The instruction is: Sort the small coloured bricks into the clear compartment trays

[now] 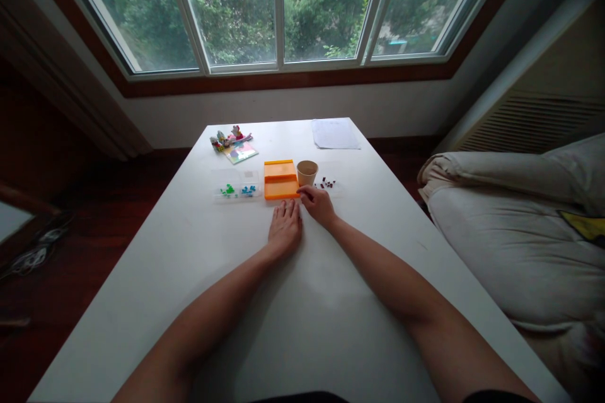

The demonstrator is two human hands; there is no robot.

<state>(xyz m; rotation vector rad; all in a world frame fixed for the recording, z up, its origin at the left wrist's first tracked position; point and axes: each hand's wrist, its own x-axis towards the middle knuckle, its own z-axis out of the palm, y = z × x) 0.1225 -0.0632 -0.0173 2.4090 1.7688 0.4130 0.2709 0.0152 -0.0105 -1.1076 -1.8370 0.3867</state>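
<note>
My left hand (285,227) lies flat on the white table, fingers stretched out, its tips just below the near edge of an orange tray (280,187). At the tray's right near corner is my right hand (317,204), its fingers closed in a pinch; whatever they hold is too small to make out. A brown paper cup (307,173) stands upright beside the tray, behind my right hand. Several small dark pieces (326,182) lie to the right of the cup. Left of the tray, a clear compartment box (236,195) holds small green pieces (229,189) and blue pieces (248,190).
Small colourful figures (230,137) and a printed card (242,152) lie at the table's back left. White paper sheets (334,134) lie at the back right. Beyond the table (331,327) is a window (278,12); a pale sofa (482,239) stands on the right.
</note>
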